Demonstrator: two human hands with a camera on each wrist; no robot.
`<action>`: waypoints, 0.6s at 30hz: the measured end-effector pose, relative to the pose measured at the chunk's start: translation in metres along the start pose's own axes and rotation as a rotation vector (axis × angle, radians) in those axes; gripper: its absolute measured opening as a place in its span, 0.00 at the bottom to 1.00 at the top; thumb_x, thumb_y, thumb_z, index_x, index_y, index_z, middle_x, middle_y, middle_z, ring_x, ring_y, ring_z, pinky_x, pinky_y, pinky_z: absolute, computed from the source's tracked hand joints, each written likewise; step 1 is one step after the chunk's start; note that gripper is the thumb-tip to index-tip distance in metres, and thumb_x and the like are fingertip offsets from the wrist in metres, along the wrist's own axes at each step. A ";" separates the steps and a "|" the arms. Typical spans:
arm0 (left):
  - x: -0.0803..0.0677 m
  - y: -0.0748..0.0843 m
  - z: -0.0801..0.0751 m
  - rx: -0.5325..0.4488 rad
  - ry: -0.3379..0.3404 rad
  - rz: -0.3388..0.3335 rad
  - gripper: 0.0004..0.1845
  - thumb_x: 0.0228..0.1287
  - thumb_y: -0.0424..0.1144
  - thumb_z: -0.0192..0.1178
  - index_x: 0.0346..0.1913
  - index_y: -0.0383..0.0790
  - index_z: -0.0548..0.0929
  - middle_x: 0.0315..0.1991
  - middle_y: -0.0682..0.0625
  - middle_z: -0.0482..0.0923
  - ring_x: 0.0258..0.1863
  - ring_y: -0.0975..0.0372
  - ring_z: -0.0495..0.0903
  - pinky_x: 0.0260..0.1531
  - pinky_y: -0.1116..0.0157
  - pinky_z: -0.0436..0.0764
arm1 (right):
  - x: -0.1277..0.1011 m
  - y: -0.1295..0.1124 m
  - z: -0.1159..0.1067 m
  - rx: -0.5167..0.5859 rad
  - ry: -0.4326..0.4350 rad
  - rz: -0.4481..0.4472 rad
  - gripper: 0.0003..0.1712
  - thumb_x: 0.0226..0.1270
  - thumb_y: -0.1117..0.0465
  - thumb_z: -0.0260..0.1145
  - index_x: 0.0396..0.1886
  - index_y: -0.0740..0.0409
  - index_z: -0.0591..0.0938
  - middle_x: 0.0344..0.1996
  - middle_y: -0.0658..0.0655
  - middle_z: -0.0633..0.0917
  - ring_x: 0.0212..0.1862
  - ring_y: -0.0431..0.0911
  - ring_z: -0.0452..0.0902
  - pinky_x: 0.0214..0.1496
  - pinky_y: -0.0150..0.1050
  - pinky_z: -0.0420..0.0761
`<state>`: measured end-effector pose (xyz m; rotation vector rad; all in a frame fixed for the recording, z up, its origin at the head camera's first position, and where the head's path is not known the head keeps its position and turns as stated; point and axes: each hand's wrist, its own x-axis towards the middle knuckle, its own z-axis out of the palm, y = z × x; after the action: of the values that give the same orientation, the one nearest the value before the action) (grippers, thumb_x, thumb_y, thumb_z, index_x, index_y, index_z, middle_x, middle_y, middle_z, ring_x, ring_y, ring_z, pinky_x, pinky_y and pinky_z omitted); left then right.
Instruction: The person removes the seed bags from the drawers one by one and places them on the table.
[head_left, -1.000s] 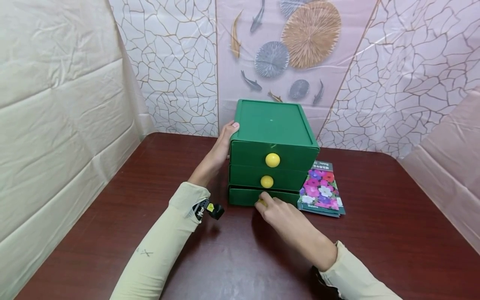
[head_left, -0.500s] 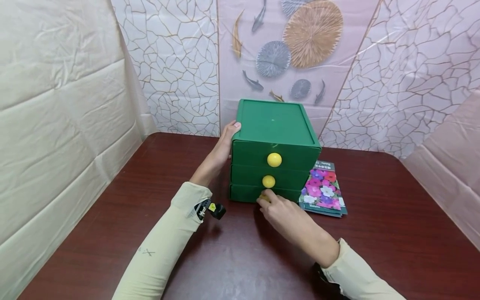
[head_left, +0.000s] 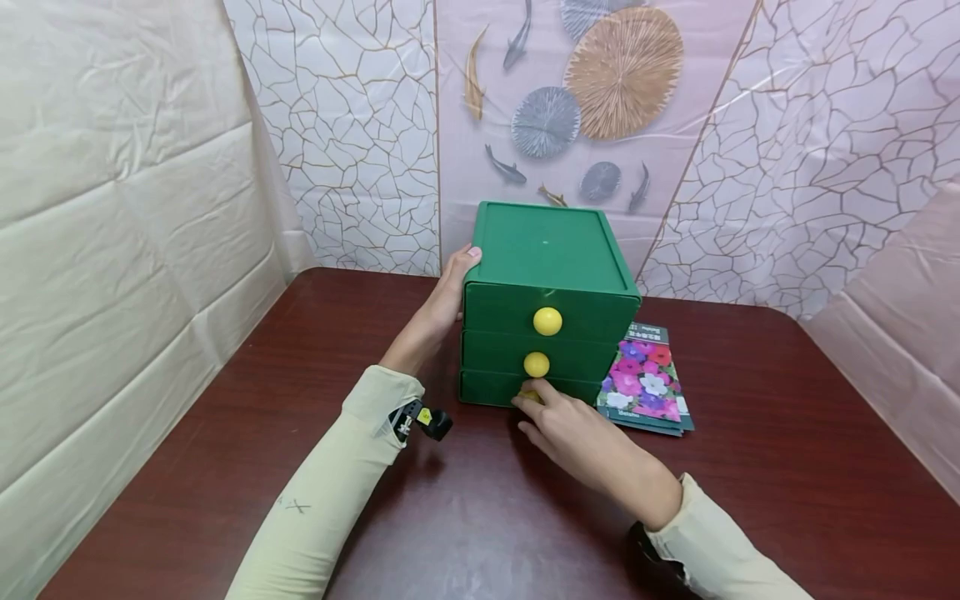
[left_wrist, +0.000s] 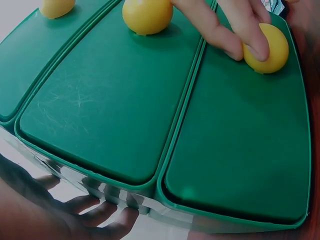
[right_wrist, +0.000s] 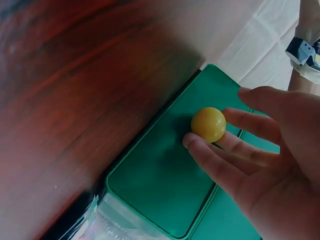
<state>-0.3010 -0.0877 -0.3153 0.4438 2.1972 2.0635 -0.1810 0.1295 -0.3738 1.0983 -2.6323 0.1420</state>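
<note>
My left hand (head_left: 442, 296) lies flat against the left wall of the green plastic three-drawer box (head_left: 547, 250) on the dark red wooden surface (head_left: 225, 433), bracing it. My right hand (head_left: 570, 429) has loosely extended fingers touching the bottom drawer's round yellow knob (right_wrist: 208, 124), gripping nothing. I'd judge a steady, straight push best here, with the brace kept firm.

Bright, even head view; wrist views blurred near the edges, perhaps fisheye-bent.

Bare table (head_left: 480, 517) before green drawer chest (head_left: 547, 250), seed packets (head_left: 647, 379) touching its right side, walls close behind
</note>
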 end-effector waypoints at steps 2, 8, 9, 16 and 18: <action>0.000 -0.001 -0.001 0.008 0.002 0.002 0.46 0.73 0.67 0.39 0.87 0.50 0.46 0.83 0.44 0.48 0.70 0.47 0.65 0.64 0.44 0.69 | 0.000 0.001 -0.002 0.027 -0.042 0.003 0.21 0.74 0.60 0.71 0.60 0.68 0.85 0.56 0.63 0.80 0.40 0.48 0.88 0.43 0.41 0.88; 0.004 -0.003 -0.004 0.019 0.015 0.054 0.44 0.76 0.68 0.40 0.86 0.48 0.52 0.80 0.45 0.56 0.65 0.51 0.70 0.58 0.48 0.72 | -0.002 0.011 -0.012 0.192 -0.083 0.031 0.21 0.76 0.59 0.69 0.63 0.64 0.84 0.58 0.59 0.80 0.45 0.48 0.87 0.49 0.45 0.87; 0.005 -0.003 -0.005 0.013 0.022 0.071 0.44 0.76 0.68 0.40 0.85 0.48 0.53 0.79 0.45 0.58 0.66 0.53 0.70 0.58 0.48 0.73 | -0.003 0.013 -0.014 0.213 -0.063 0.036 0.20 0.76 0.59 0.70 0.62 0.62 0.84 0.57 0.58 0.81 0.47 0.48 0.86 0.50 0.45 0.87; -0.001 -0.004 -0.008 0.045 0.106 0.153 0.43 0.80 0.69 0.39 0.83 0.43 0.60 0.78 0.48 0.64 0.76 0.59 0.62 0.75 0.50 0.63 | -0.011 0.022 -0.024 0.215 0.053 0.101 0.16 0.75 0.59 0.71 0.58 0.57 0.87 0.55 0.53 0.84 0.51 0.46 0.85 0.52 0.46 0.86; -0.002 -0.006 -0.011 0.111 0.153 0.169 0.42 0.80 0.70 0.39 0.81 0.43 0.65 0.76 0.47 0.68 0.76 0.59 0.64 0.76 0.52 0.62 | -0.017 0.028 -0.032 0.200 0.083 0.140 0.15 0.75 0.57 0.71 0.56 0.56 0.88 0.54 0.52 0.85 0.51 0.47 0.85 0.52 0.48 0.86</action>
<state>-0.3024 -0.0988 -0.3207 0.5154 2.4501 2.1308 -0.1818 0.1672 -0.3479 0.9438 -2.6635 0.4786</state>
